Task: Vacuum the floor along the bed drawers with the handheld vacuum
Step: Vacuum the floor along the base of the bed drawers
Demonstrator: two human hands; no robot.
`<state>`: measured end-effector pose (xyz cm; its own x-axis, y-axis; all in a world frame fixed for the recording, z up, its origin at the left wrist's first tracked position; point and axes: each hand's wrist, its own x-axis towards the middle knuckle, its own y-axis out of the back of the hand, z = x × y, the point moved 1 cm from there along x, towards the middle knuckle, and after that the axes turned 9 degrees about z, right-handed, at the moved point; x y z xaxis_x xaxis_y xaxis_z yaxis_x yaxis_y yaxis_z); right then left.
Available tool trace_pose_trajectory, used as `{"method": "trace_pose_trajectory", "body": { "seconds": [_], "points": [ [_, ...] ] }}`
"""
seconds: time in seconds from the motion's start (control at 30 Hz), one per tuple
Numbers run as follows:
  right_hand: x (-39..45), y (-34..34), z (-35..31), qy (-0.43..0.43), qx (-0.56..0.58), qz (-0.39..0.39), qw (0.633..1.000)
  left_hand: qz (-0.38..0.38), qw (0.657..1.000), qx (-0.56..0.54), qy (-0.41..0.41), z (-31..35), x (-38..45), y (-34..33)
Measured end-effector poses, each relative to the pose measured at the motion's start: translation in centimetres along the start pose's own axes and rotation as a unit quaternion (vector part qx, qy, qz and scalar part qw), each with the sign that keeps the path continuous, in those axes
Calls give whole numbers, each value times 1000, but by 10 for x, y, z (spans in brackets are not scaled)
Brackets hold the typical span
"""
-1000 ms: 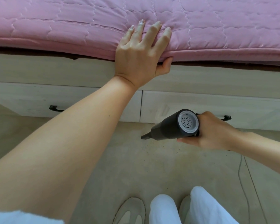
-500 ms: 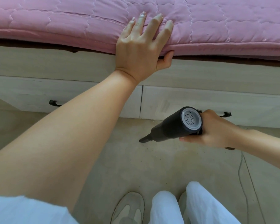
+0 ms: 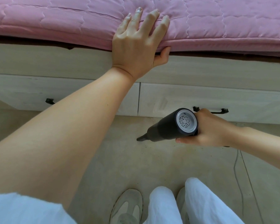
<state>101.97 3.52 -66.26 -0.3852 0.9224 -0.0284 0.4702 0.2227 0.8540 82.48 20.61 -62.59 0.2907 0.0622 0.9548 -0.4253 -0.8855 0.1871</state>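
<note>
Right hand (image 3: 212, 128) fingers wrapped around handheld vacuum (image 3: 170, 126), left hand (image 3: 136, 50) fingers spread wide on mattress edge (image 3: 217, 46).

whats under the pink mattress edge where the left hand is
A dark gap, then the pale wooden bed frame with two drawers below. The left hand covers part of the pink mattress edge; the thumb tucks underneath.

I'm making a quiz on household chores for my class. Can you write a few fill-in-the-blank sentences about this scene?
1. The right hand holds a dark handheld ____.
2. The left hand rests on the edge of the ____ quilt.
3. The nozzle points down at the ____.
4. Each drawer has a ____ handle.

Missing words: vacuum; pink; floor; black
</note>
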Motion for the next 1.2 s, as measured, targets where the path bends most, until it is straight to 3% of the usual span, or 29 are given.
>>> {"method": "trace_pose_trajectory", "body": {
  "seconds": [0.6, 0.93, 1.2],
  "points": [
    [-6, 2, -15, -16, 82, -57, 995, -2, 1000, -5, 10, 1, 1, 1],
    [-3, -9, -18, -47, 112, -19, 992, -1, 1000, -9, 17, 3, 1, 2],
    [-6, -10, -25, -37, 123, -74, 989, -10, 999, -23, 28, 3, 1, 2]
  ]
}}
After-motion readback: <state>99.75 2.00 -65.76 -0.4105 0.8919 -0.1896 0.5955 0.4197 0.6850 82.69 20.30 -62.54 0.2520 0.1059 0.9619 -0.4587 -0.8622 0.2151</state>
